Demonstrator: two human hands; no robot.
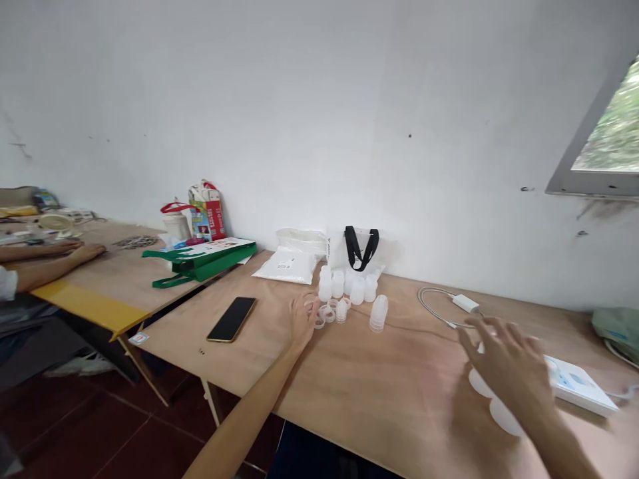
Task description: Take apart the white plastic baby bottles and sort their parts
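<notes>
- Right hand (509,366): blurred, fingers spread apart, white discs (505,418) partly hidden beneath, a white box (582,387) to their right.
- Left hand (302,322): fingers at the translucent rings (328,317); whether they grip one, I cannot tell.
- Phone (232,319): left of the left fingers.
- Translucent bottles (357,291): just beyond the left fingers, rightward.
- White package (285,265): farther beyond them.

A wood-topped table (349,379) stands along a pale wall (299,113) in a daylit room.
Left of the wood-topped table is a second table (117,274), yellow along its near edge; below, dark red floor tiles (102,439); above the wood-topped table's right end, a grey-framed window (602,150) onto blurred greenery (619,120).
</notes>
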